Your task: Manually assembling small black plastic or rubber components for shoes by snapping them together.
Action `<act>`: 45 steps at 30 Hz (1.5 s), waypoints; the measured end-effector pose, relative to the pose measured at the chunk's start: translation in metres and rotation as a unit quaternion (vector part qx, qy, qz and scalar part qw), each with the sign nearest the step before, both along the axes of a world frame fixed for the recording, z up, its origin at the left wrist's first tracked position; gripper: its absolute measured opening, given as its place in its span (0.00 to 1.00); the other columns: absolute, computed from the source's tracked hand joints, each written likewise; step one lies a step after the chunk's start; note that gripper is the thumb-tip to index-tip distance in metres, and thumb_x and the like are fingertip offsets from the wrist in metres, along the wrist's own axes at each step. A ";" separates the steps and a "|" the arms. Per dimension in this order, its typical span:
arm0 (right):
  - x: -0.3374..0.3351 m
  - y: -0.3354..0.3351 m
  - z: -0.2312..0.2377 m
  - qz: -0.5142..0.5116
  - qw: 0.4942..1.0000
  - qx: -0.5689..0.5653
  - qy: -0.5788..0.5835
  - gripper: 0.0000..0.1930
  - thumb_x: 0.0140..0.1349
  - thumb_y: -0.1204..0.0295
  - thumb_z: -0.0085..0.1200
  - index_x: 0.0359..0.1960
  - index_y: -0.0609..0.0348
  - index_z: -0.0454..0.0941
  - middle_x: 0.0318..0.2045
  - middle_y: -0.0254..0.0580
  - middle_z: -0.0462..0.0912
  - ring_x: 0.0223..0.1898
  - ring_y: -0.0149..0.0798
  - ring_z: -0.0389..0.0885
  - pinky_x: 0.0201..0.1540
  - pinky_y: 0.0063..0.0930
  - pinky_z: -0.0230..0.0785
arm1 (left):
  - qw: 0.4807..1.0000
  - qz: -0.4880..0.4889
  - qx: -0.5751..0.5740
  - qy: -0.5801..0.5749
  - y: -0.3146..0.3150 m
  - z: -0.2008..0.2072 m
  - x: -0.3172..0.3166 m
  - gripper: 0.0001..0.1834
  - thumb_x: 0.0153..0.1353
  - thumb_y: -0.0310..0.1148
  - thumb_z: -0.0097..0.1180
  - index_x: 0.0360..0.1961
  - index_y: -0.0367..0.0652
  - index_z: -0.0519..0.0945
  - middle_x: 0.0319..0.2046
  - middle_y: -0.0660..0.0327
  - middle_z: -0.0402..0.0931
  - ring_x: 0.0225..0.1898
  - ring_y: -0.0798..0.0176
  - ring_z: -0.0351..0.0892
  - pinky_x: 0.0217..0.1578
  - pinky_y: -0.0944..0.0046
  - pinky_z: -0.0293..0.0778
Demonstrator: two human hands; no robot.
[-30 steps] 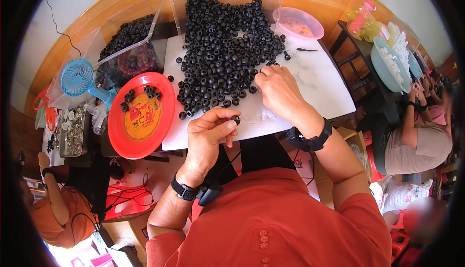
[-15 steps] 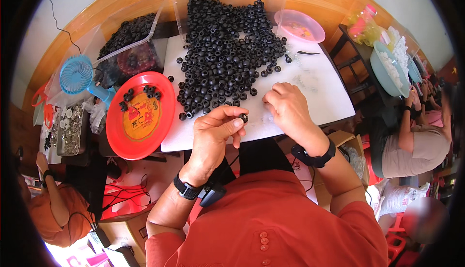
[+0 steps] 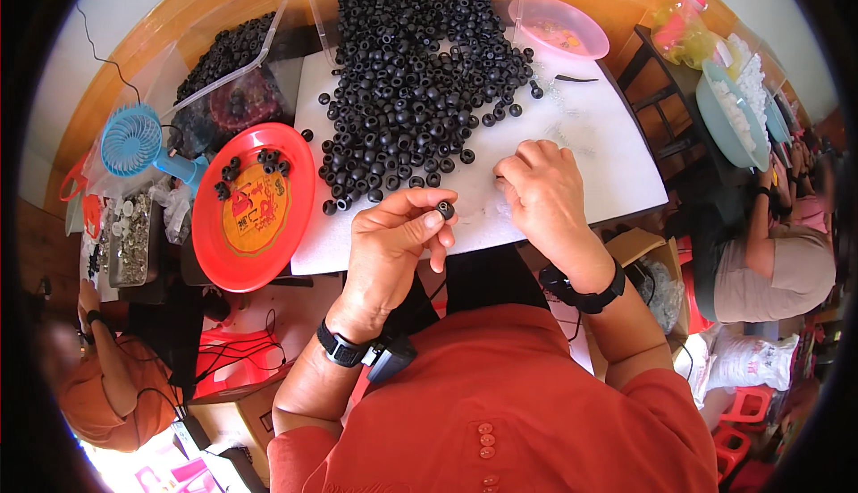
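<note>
My left hand (image 3: 393, 243) pinches a small round black bead (image 3: 445, 210) with a hole in it between thumb and forefinger, above the near edge of the white tabletop (image 3: 626, 167). To its right, my right hand (image 3: 545, 187) is low over the tabletop with its fingers bent down and drawn together. Whatever may be between those fingertips is hidden. Beyond both hands spreads a large heap of black beads (image 3: 411, 73), many showing their holes. Tiny clear pieces (image 3: 565, 128) are scattered past the right hand, with a thin black strip (image 3: 576, 78) beyond them.
On the left, a red plate (image 3: 210, 247) holds several black beads, beside a blue fan (image 3: 130, 140) and a clear bin (image 3: 223, 73) of black pieces. A pink bowl (image 3: 590, 37) stands at the far right corner. People sit at both sides.
The view has shifted slightly. My right hand has moved a little to the right, away from the left one, which keeps its hold on the bead.
</note>
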State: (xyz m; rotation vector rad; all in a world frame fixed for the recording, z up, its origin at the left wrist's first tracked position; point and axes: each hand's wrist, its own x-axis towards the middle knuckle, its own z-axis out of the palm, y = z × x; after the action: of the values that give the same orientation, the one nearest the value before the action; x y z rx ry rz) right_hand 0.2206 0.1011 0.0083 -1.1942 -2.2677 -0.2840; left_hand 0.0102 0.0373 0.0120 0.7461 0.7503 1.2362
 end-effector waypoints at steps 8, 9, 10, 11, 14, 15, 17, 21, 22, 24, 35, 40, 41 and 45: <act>-0.001 0.002 0.001 -0.003 1.000 0.007 0.003 0.05 0.47 0.77 0.61 0.26 0.54 0.80 0.30 0.38 0.75 0.38 0.43 0.74 0.40 0.39 0.61 | 0.999 -0.011 0.014 0.034 0.003 0.010 0.014 0.12 0.66 0.21 0.55 0.50 0.30 0.79 0.36 0.54 0.80 0.31 0.64 0.80 0.23 0.70 0.74; 0.000 0.003 0.003 0.027 0.998 -0.024 0.053 0.05 0.48 0.76 0.61 0.27 0.55 0.79 0.29 0.38 0.75 0.37 0.43 0.74 0.40 0.39 0.62 | 0.999 -0.011 0.014 0.034 0.005 0.008 0.014 0.12 0.66 0.21 0.55 0.50 0.30 0.79 0.36 0.54 0.80 0.31 0.64 0.80 0.23 0.70 0.74; 0.001 0.004 0.005 0.057 0.992 -0.055 0.103 0.05 0.49 0.76 0.62 0.28 0.56 0.79 0.29 0.39 0.75 0.36 0.43 0.75 0.40 0.38 0.63 | 0.999 -0.004 0.004 0.041 0.007 0.005 0.015 0.12 0.66 0.21 0.55 0.49 0.30 0.79 0.36 0.54 0.80 0.31 0.65 0.80 0.23 0.70 0.74; 0.002 0.003 0.008 0.056 0.992 -0.056 0.101 0.05 0.49 0.76 0.62 0.28 0.56 0.79 0.29 0.39 0.75 0.36 0.43 0.75 0.40 0.38 0.63 | 0.999 0.001 -0.007 0.048 0.008 0.002 0.015 0.12 0.66 0.21 0.54 0.49 0.30 0.79 0.36 0.54 0.80 0.31 0.65 0.79 0.23 0.70 0.74; 0.001 0.000 0.021 0.137 0.945 -0.158 0.252 0.07 0.52 0.77 0.62 0.30 0.58 0.77 0.28 0.39 0.76 0.33 0.43 0.76 0.37 0.37 0.67 | 0.999 0.010 -0.001 0.053 0.008 0.002 0.014 0.11 0.66 0.20 0.54 0.49 0.30 0.79 0.36 0.55 0.80 0.31 0.65 0.79 0.23 0.70 0.74; -0.001 -0.002 0.024 0.155 0.935 -0.168 0.273 0.07 0.53 0.78 0.62 0.31 0.59 0.77 0.27 0.39 0.76 0.31 0.43 0.76 0.34 0.35 0.68 | 0.999 0.011 -0.002 0.051 0.008 0.002 0.015 0.11 0.66 0.20 0.54 0.49 0.30 0.79 0.36 0.55 0.80 0.31 0.65 0.79 0.23 0.70 0.74; -0.006 -0.005 0.026 0.174 0.923 -0.177 0.293 0.07 0.54 0.79 0.62 0.32 0.60 0.77 0.27 0.40 0.76 0.29 0.42 0.77 0.32 0.34 0.69 | 0.999 0.009 -0.010 0.040 0.007 0.001 0.015 0.11 0.67 0.21 0.54 0.49 0.31 0.80 0.35 0.58 0.79 0.30 0.69 0.78 0.25 0.71 0.75; -0.015 -0.006 0.025 0.208 0.902 -0.184 0.332 0.06 0.56 0.81 0.62 0.34 0.61 0.77 0.26 0.40 0.75 0.28 0.39 0.76 0.29 0.30 0.68 | 0.999 0.011 -0.011 0.038 0.008 0.000 0.015 0.11 0.66 0.19 0.52 0.49 0.30 0.79 0.35 0.54 0.80 0.32 0.65 0.79 0.23 0.69 0.75; -0.016 -0.007 0.025 0.206 0.903 -0.181 0.331 0.06 0.56 0.81 0.62 0.33 0.61 0.77 0.26 0.40 0.75 0.28 0.39 0.76 0.30 0.30 0.68 | 0.999 0.013 -0.012 0.036 0.007 -0.001 0.015 0.10 0.66 0.19 0.52 0.48 0.30 0.78 0.35 0.54 0.80 0.31 0.65 0.79 0.22 0.69 0.75; -0.020 -0.006 0.025 0.205 0.904 -0.178 0.330 0.06 0.56 0.81 0.62 0.33 0.61 0.77 0.26 0.40 0.75 0.28 0.39 0.76 0.30 0.31 0.68 | 0.999 0.015 -0.012 0.033 0.008 -0.001 0.016 0.10 0.66 0.19 0.52 0.48 0.30 0.78 0.35 0.54 0.80 0.31 0.65 0.79 0.22 0.69 0.75; -0.028 -0.015 0.019 0.220 0.860 -0.247 0.388 0.05 0.58 0.82 0.61 0.33 0.65 0.77 0.28 0.42 0.76 0.28 0.37 0.79 0.30 0.27 0.70 | 0.999 0.026 -0.018 0.020 0.008 -0.003 0.016 0.08 0.66 0.20 0.54 0.45 0.31 0.78 0.33 0.55 0.79 0.29 0.65 0.79 0.19 0.71 0.74; -0.025 -0.018 0.014 0.216 0.901 -0.168 0.337 0.04 0.58 0.83 0.59 0.34 0.65 0.77 0.27 0.44 0.76 0.27 0.41 0.78 0.28 0.31 0.69 | 0.999 0.032 -0.016 0.030 0.006 -0.003 0.017 0.08 0.64 0.20 0.56 0.45 0.31 0.78 0.32 0.55 0.79 0.28 0.66 0.79 0.18 0.71 0.73; -0.024 -0.019 0.016 0.221 0.915 -0.138 0.307 0.04 0.58 0.83 0.59 0.34 0.65 0.77 0.27 0.44 0.75 0.26 0.42 0.77 0.28 0.32 0.68 | 0.999 0.029 -0.018 0.026 0.005 -0.003 0.017 0.08 0.64 0.20 0.57 0.44 0.31 0.78 0.32 0.55 0.79 0.28 0.66 0.79 0.18 0.71 0.73; -0.020 -0.017 0.023 0.228 0.922 -0.149 0.277 0.05 0.56 0.83 0.57 0.34 0.64 0.77 0.28 0.45 0.75 0.29 0.47 0.76 0.31 0.36 0.68 | 0.999 0.032 -0.012 0.024 0.005 -0.004 0.016 0.08 0.64 0.20 0.57 0.43 0.31 0.79 0.31 0.56 0.79 0.27 0.66 0.79 0.18 0.72 0.72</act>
State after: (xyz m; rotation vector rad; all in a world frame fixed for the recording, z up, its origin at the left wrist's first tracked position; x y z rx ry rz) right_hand 0.2004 0.0844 0.0311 -0.7135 -2.0259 0.5315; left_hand 0.0265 0.0419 0.0077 0.7392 0.8317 1.2691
